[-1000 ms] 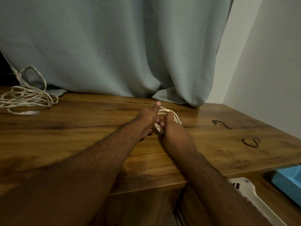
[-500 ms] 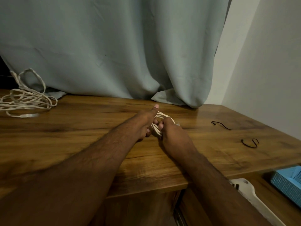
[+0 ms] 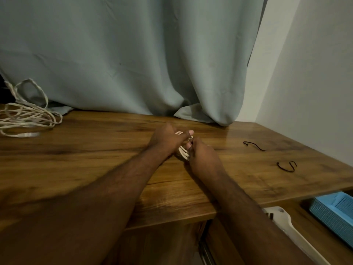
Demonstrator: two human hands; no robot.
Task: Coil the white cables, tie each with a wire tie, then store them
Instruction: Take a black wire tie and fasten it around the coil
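Observation:
A small coil of white cable sits between both hands at the middle of the wooden table. My left hand grips the coil, thumb stretched over its top. My right hand pinches at the coil's near right side; what its fingertips hold is hidden. A second white cable lies in a loose tangle at the table's far left. Two black wire ties lie on the right part of the table, one farther back and one nearer.
A grey-green curtain hangs behind the table and drapes onto its back edge. Below the table's right front edge are a blue perforated basket and a white plastic object. A pale wall borders the right side.
Both hands stay at the coil; my left thumb has shifted over the coil's top toward the right hand. The view has shifted slightly.

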